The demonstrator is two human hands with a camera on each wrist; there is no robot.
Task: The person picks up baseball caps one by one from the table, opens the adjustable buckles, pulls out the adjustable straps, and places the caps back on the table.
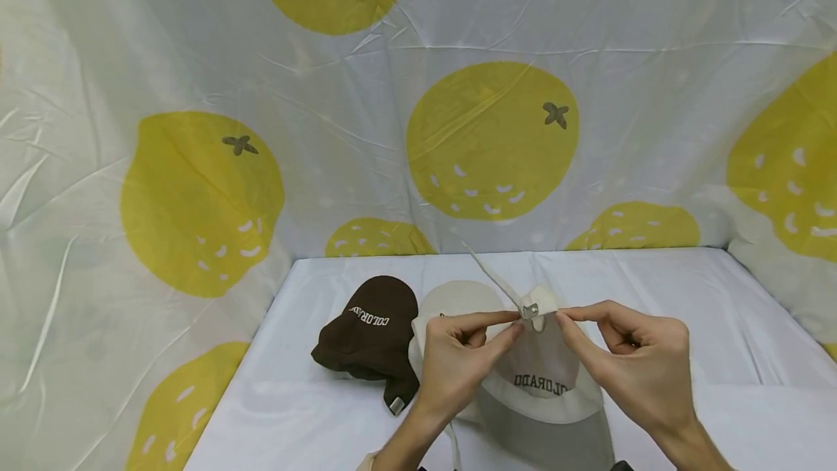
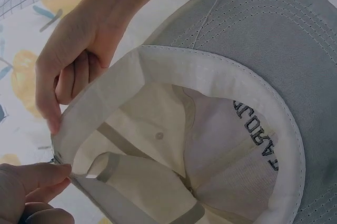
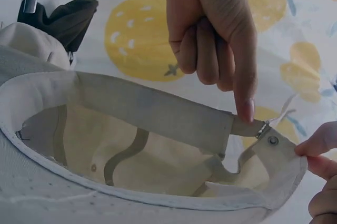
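Note:
An off-white baseball cap [image 1: 549,358] is held upside down, its grey brim [image 1: 546,431] toward me and the reversed COLORADO stitching visible inside. At its back, a small metal buckle [image 1: 530,310] sits on the adjusting strap [image 1: 490,278], whose loose end sticks up to the left. My left hand [image 1: 454,362] pinches the strap between thumb and index finger, right beside the buckle. With thumb and index fingertips, my right hand [image 1: 644,355] pinches the cap's back edge just right of the buckle. A metal snap or eyelet [image 3: 273,140] shows near the buckle in the right wrist view.
A dark brown COLORADO cap [image 1: 373,325] lies to the left, its strap with a metal buckle [image 1: 396,404] hanging toward me. Another off-white cap [image 1: 458,298] lies beside it, partly hidden behind my left hand. White cloth [image 1: 739,355] covers the table; a lemon-print curtain [image 1: 353,137] stands behind.

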